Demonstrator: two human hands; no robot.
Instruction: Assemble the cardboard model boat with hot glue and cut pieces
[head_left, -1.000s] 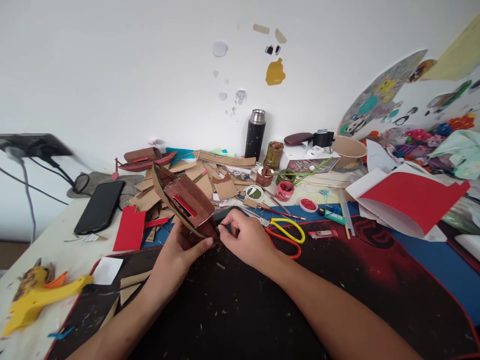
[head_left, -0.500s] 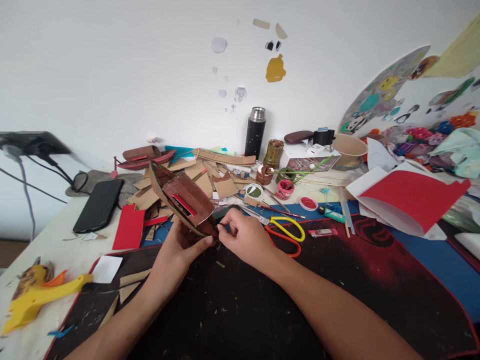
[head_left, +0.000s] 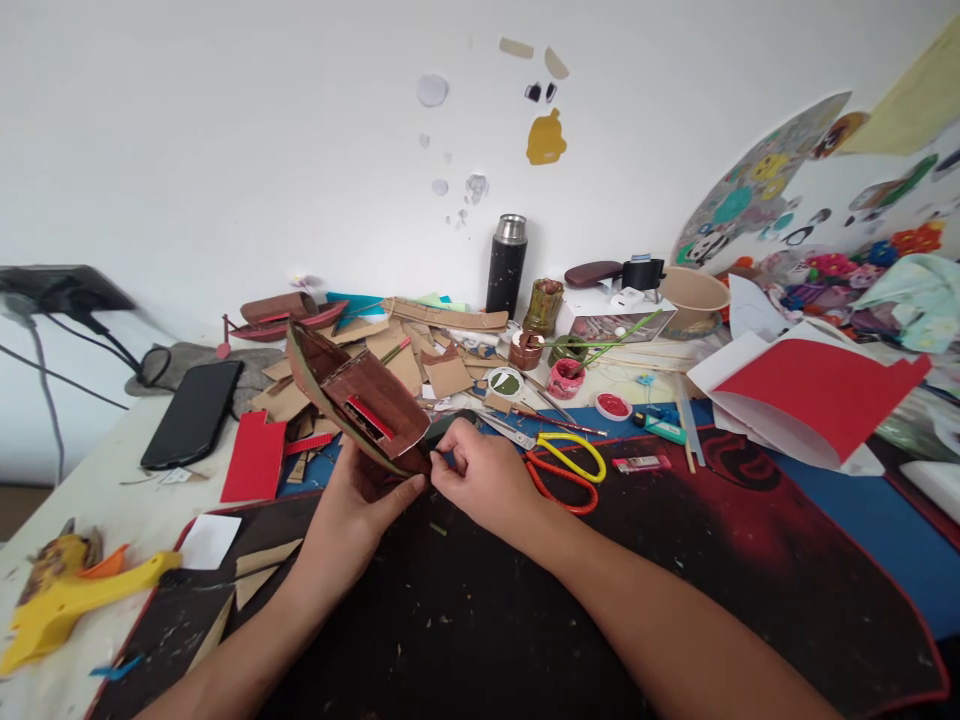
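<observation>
A brown cardboard model boat (head_left: pixel 382 393) with a curved roof and a red-framed side window is tilted above the dark mat. My left hand (head_left: pixel 360 500) grips it from below, thumb along the lower edge near the boat's right end. At that same end, my right hand (head_left: pixel 472 470) is closed in a pinch, the fingertips touching or almost touching the boat's tip. Whatever is between those fingertips is too small to make out. Scissors (head_left: pixel 555 450) with yellow and red handles lie just right of my right hand.
Cardboard scraps (head_left: pixel 450 372) and paint pots (head_left: pixel 565 378) fill the back of the table. Another model boat (head_left: pixel 285 315) stands behind on the left. A phone (head_left: pixel 193 413), a red card piece (head_left: pixel 253 457) and a yellow glue gun (head_left: pixel 82 590) lie left. Red paper (head_left: pixel 817 390) is at right.
The whole view has shifted slightly. The boat looks turned a little in my left hand, and my right hand stays pinched at its end.
</observation>
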